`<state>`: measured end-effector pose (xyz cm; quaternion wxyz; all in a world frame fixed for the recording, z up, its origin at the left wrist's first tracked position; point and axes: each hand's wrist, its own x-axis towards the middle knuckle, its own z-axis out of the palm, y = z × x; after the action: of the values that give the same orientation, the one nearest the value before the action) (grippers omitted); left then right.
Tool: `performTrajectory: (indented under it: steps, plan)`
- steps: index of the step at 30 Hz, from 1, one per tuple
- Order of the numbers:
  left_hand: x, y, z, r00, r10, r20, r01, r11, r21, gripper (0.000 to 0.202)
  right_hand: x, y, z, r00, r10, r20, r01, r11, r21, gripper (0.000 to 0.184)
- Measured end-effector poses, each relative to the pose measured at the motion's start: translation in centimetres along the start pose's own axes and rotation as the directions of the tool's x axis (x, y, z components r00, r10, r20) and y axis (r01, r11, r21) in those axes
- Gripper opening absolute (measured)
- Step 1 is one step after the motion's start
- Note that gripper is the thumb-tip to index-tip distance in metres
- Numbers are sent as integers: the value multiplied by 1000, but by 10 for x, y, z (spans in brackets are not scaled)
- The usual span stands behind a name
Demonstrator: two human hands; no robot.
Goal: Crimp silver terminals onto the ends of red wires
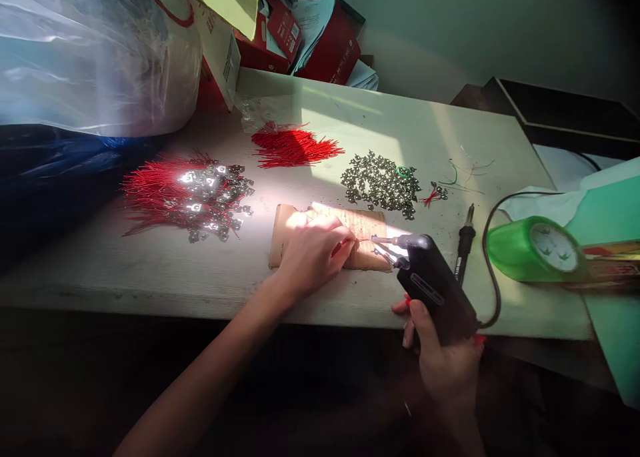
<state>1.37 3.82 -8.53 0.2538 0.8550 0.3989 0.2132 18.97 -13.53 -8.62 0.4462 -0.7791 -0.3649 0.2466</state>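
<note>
My left hand [315, 253] rests over a piece of cardboard [283, 240], its fingers pinched on a thin red wire [361, 239]. In my right hand [447, 370] is a black soldering gun [435, 287], held by its body with the tip pointing left. The gun's tip meets the wire's end near a small metal piece at the cardboard's right side; whether they touch I cannot tell. Beyond the cardboard lie a heap of small metal pieces [377, 183] and a bundle of red wires [295, 147]. To the left are red wires with metal pieces on their ends [215, 200].
A soldering iron [465, 247] lies right of the gun, beside a green tape roll [510, 247]. The gun's black cord [493, 277] curves between them. Green wire scraps [454, 171] lie farther back. A large plastic bag [100, 57] and red boxes [330, 53] stand behind.
</note>
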Motion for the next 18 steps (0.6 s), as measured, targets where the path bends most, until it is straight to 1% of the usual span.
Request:
performTrajectory:
  steps: [3, 7, 10, 13, 18]
  plan:
    - [0, 0, 1, 1000, 2, -2, -2, 1000, 3, 25, 3, 4, 0, 1000, -31, -5, 31, 999, 31, 45]
    - [0, 0, 1, 1000, 10, -9, -10, 1000, -4, 25, 3, 1, 2, 999, -8, -51, 13, 996, 92, 46]
    - [-1, 0, 2, 1000, 15, -15, -15, 1000, -1, 26, 0, -3, 4, 997, 11, -79, -7, 998, 55, 46]
    - [-1, -1, 2, 1000, 16, -17, -16, 1000, -1, 26, -1, -5, 4, 996, 3, -85, -1, 1000, 27, 45]
    - [-1, -1, 1, 1000, 8, -7, -8, 1000, 7, 24, 1, -5, 6, 996, 18, -83, -11, 996, 88, 49]
